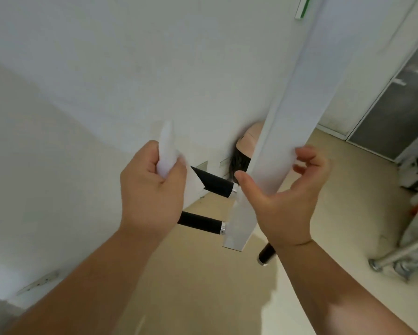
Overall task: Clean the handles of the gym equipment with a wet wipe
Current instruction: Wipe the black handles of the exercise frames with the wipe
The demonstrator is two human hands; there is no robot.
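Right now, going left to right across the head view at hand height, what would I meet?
Left hand gripping a crumpled white wet wipe → black cylindrical handle with silver collar → white square post, right hand curled round it → grey metal tubing.

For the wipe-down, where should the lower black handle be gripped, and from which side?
Probably grip the lower black handle round its black sleeve, clear of the metal collar, coming from above with the left hand and its wet wipe. It juts sideways from the white post, which the right hand holds, so fingers can curl round it.
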